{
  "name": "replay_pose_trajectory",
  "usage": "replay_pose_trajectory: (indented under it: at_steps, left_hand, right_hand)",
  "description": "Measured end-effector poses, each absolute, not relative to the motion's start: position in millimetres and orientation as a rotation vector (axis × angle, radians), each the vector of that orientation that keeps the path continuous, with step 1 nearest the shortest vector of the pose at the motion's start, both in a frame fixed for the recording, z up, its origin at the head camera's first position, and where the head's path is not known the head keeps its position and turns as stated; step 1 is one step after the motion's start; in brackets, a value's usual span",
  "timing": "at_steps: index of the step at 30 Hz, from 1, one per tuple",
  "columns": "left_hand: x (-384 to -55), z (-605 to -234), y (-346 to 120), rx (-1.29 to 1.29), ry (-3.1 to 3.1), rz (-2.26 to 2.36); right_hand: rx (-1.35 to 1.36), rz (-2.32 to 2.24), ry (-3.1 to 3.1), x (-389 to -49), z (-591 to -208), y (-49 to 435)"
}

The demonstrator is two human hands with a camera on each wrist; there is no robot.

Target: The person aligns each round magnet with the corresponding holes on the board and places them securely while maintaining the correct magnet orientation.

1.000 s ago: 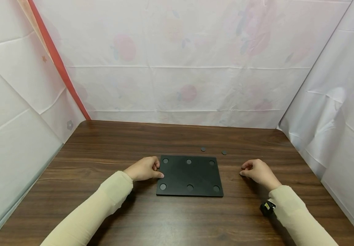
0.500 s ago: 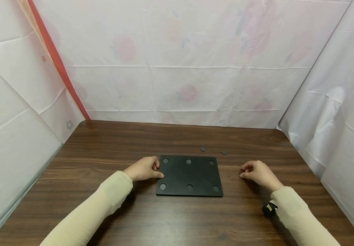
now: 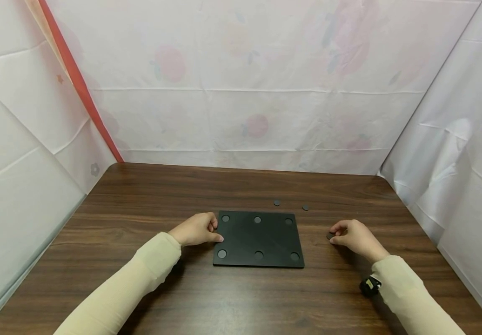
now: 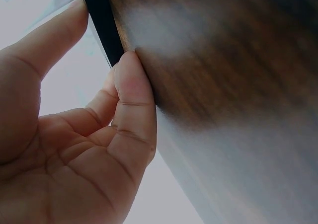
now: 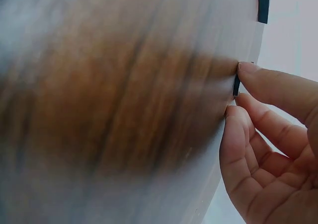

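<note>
Two hands busy: left hand (image 3: 197, 229) grips black board (image 3: 257, 238); right hand (image 3: 356, 238) pinches dark disc (image 3: 329, 236) between board and tabletop's (image 3: 161, 193) right edge. Best: board steady, disc level, light rim hold.

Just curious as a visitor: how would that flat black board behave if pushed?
The black board would probably slide rather than tip, since it lies flat on the table. It looks stiff: its edges run straight. Being thin, it may be fairly light.
</note>
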State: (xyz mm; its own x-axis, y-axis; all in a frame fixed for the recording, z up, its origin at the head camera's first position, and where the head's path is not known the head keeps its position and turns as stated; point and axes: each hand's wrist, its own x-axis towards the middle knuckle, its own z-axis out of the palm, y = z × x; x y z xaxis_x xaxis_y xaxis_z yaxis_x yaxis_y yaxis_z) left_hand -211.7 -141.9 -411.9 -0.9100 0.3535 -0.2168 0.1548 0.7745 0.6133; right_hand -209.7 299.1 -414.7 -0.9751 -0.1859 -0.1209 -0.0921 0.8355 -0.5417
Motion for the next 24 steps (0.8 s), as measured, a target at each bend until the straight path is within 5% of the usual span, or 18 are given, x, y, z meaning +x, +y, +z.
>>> replay_pose_trajectory:
  at_steps: [24]
  left_hand:
    - [-210.4, -411.1, -141.9, 0.392, 2.643, 0.882]
  right_hand:
    - [-0.336, -0.774, 2.885, -211.3, -418.2, 301.0]
